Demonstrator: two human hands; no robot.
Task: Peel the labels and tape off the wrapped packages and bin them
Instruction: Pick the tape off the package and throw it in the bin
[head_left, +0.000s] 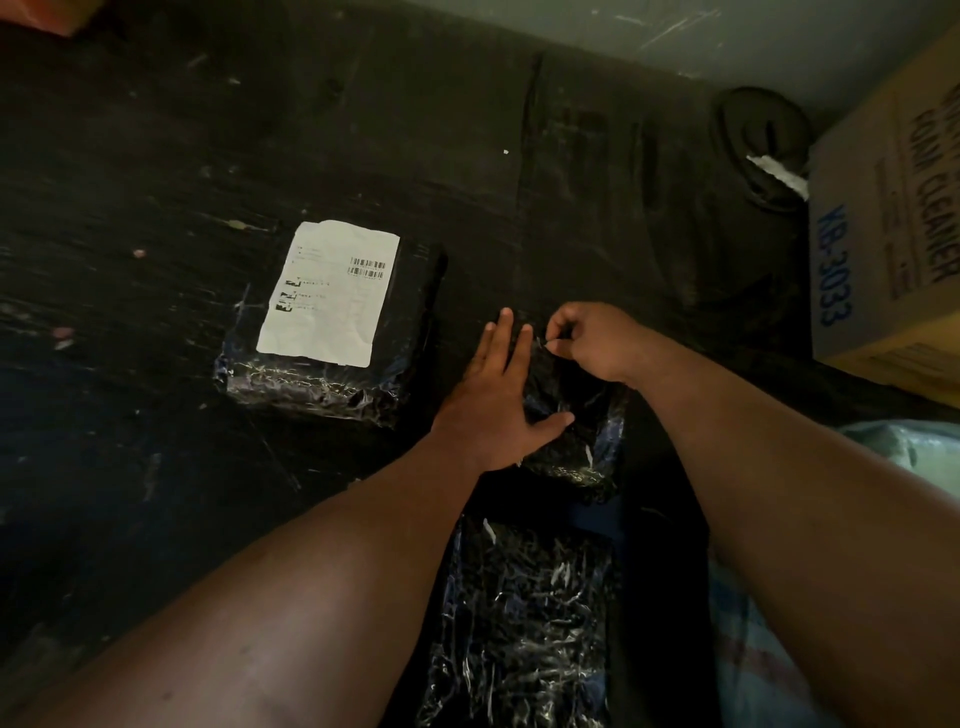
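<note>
Dark, scuffed worktop (156, 156), dim light, view from above.

Left hand (496, 400): flat and spread, palm down on the near-left part of a small black wrapped package (576, 415). Fingers extended, thumb stretched out to the right across the wrap. Grips nothing; it presses the package to the surface.

Right hand (597, 340): curled, thumb and forefinger pinched together at the far top edge of the same package. A thin pale sliver shows at the pinch, apparently a strip of tape (544, 343); too small to tell for certain.

Small package lies centre-right on the worktop, between the two hands, its shiny wrap creased.

Second package (332, 332): larger, black, glossy wrap, lying to the left of the hands and apart from them. A white shipping label (327, 296) with barcodes covers most of its top face, upper corner slightly wrinkled.

Third wrapped package (524, 623): long, black, crinkled film, lying nearest the person, between the forearms, just beside the small one.

Right edge: cardboard box (893, 218) with blue and dark printing. Behind it at the far side, a dark rounded object (758, 140) with something white beside it; cannot identify. Pale plastic (904, 452) at lower right.
</note>
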